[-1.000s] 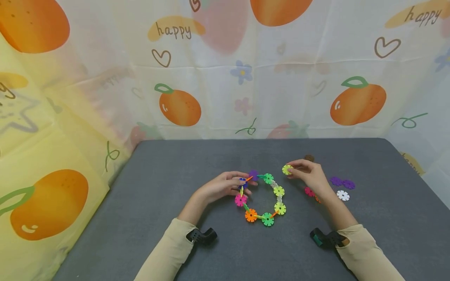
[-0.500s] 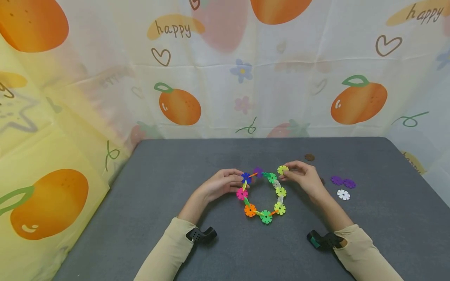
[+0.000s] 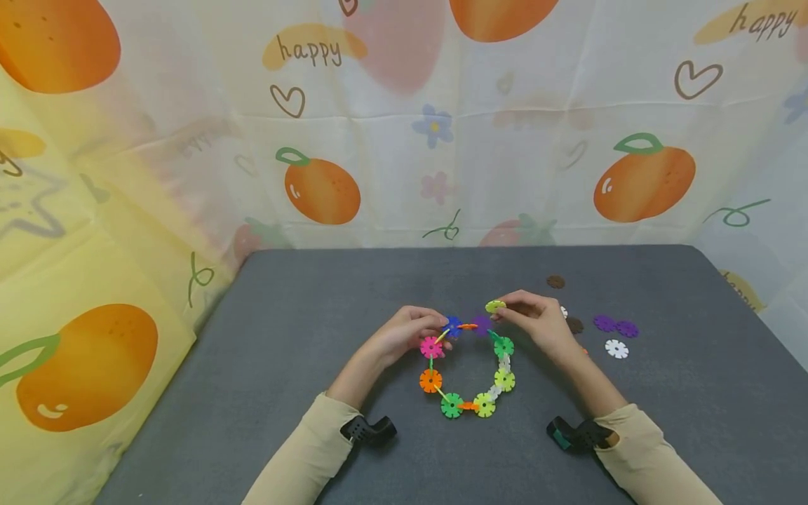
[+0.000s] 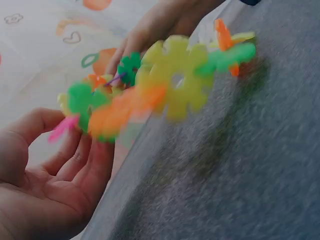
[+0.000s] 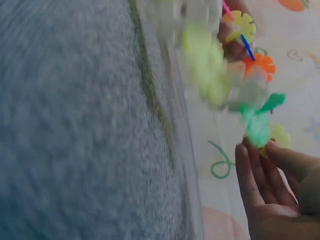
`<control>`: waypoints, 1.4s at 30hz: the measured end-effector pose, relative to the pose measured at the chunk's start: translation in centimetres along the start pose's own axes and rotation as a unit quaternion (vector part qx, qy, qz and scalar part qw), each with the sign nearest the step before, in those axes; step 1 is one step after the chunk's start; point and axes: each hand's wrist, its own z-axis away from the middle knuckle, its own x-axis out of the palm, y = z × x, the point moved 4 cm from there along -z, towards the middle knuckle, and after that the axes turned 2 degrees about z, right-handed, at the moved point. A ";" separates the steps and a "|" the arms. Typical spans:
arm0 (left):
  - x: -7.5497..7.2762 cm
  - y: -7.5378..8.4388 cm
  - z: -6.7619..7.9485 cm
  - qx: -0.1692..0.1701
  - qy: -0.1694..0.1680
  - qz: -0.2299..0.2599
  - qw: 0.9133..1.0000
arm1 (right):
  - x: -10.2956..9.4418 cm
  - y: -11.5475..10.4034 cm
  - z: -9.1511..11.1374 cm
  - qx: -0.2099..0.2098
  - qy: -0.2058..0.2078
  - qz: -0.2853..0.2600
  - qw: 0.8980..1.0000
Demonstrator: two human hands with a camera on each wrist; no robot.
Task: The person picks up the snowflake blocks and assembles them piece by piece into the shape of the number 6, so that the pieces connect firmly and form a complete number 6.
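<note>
A ring of interlocking plastic flower discs (image 3: 431, 381), in green, orange, pink, blue, purple, yellow and clear, is between my hands in the head view. My left hand (image 3: 404, 337) pinches its upper left, by the blue disc (image 3: 452, 326). In my right hand (image 3: 536, 315), thumb and fingers pinch a loose yellow flower disc (image 3: 495, 306), tipped nearly edge-on, right at the ring's purple disc (image 3: 481, 325). The left wrist view shows the ring blurred above the tabletop, a yellow disc (image 4: 175, 77) foremost. In the right wrist view, green discs (image 5: 257, 125) overlap the held yellow disc (image 5: 279, 137).
On the grey table (image 3: 303, 294), to the right of my right hand, lie two purple discs (image 3: 615, 327), a white disc (image 3: 616, 349) and brown discs (image 3: 555, 281). Parts of other discs show around the right wrist. A fruit-print cloth (image 3: 391, 182) hangs behind the table.
The right hand has brought the yellow disc leftward to the ring and tilted it. The ring has turned clockwise in the left hand, its purple disc shifting right towards the yellow one.
</note>
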 end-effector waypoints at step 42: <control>2.2 -0.3 0.1 -0.014 -0.022 -0.019 0.999 | 2.0 -1.0 0.4 -0.099 -0.139 -0.002 0.985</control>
